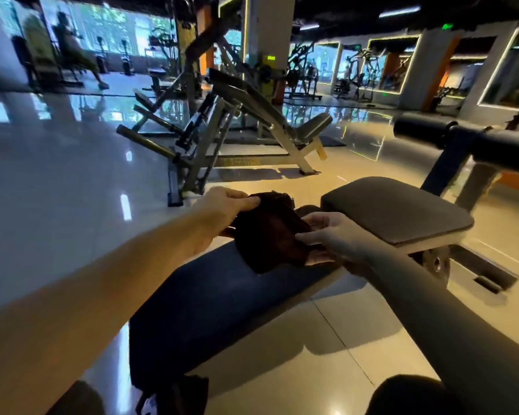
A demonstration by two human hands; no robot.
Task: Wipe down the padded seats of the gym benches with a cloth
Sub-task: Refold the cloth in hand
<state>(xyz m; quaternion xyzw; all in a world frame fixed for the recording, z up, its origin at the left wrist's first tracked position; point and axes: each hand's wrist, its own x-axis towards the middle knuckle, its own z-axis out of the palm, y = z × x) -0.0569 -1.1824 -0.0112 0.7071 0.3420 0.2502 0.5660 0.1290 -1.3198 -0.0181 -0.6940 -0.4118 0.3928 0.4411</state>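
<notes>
Dark cloth (270, 235) bunched between both hands: left hand (222, 209) pinches the top edge, right hand (333, 235) grips the lower side. It's held just above the long pad (207, 295). I'd guess no wiping's started yet, and the seat pad (396, 211) beyond the grip is still to do.

Open floor (57, 181) is stretching left of the back pad (210, 301), leaving free passage. The cloth (270, 235), gripped by the left hand (222, 206) and right hand (336, 238), is covering the pads' junction. A roller bar (477, 142) is crossing beyond the seat pad (402, 214) (higher up).
</notes>
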